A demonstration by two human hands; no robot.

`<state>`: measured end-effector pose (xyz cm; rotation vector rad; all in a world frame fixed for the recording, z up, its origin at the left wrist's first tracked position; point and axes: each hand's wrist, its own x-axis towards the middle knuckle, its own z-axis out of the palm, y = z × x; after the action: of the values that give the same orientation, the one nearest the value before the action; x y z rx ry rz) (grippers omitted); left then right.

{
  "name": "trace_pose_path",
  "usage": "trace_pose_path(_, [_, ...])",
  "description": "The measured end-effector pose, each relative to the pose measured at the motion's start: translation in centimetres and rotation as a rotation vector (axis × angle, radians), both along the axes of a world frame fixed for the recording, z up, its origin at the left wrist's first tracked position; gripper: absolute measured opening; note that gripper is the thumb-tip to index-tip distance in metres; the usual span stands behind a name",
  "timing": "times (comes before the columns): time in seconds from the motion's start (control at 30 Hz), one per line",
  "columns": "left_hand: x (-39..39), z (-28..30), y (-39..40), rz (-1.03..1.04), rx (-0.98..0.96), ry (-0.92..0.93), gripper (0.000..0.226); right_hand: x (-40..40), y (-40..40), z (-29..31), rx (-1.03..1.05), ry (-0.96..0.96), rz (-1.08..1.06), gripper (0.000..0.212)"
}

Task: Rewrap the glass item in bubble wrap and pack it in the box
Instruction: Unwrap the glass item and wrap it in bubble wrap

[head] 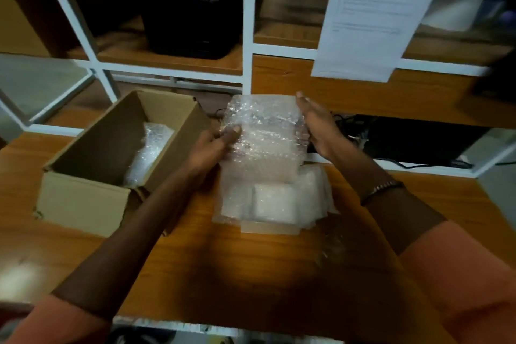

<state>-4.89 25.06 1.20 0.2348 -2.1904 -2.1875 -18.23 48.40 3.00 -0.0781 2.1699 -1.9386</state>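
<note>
A bundle of clear bubble wrap [265,134] is held up above the wooden table, between both hands. My left hand [215,145] grips its left side with the thumb on the front. My right hand [317,126] presses flat against its right side, fingers straight. The glass item inside the wrap cannot be made out. An open cardboard box [83,198] sits on the table to the left, with another bubble-wrapped bundle [150,153] inside it.
A pile of loose bubble wrap sheets [273,201] lies on the table [251,274] under the held bundle. White-framed shelves [248,22] stand behind, with a paper notice [377,14] hanging on them. Dark cables [363,134] lie at the back right.
</note>
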Motion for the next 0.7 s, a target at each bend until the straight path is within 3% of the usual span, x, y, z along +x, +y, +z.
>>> trace_pose_path(0.1, [1.2, -2.1, 2.1, 0.021, -0.038, -0.087, 0.050, 2.5, 4.2, -1.7, 0.045, 0.007, 0.008, 0.033])
trace_pose_path(0.17, [2.3, -3.4, 3.6, 0.025, -0.073, -0.121, 0.045, 4.4, 6.4, -2.7, 0.043, -0.061, 0.034, 0.029])
trace_pose_path(0.3, [4.9, -5.6, 6.9, 0.079, -0.090, -0.127, 0.028, 7.6, 8.5, -5.2, 0.069, -0.177, 0.048, 0.071])
trace_pose_path(0.4, [6.6, -7.2, 8.4, 0.100, -0.073, -0.091, 0.038, 10.9, 8.5, -6.6, 0.241, 0.005, 0.017, 0.078])
trace_pose_path(0.47, [7.7, -7.6, 9.0, 0.118, -0.069, -0.092, 0.036, 13.3, 8.5, -7.2, 0.365, 0.151, 0.157, 0.080])
trace_pose_path(0.57, [8.9, -7.9, 9.7, 0.161, -0.110, -0.133, 0.037, 16.1, 8.0, -8.2, 0.544, 0.229, 0.544, 0.085])
trace_pose_path(0.63, [9.6, -7.7, 10.3, 0.186, -0.125, -0.153, 0.035, 16.8, 7.3, -9.5, 0.512, 0.283, 0.628, 0.072])
trace_pose_path(0.7, [10.2, -7.1, 10.8, 0.179, -0.132, -0.167, 0.034, 16.8, 6.7, -10.7, 0.417, 0.278, 0.561, 0.040])
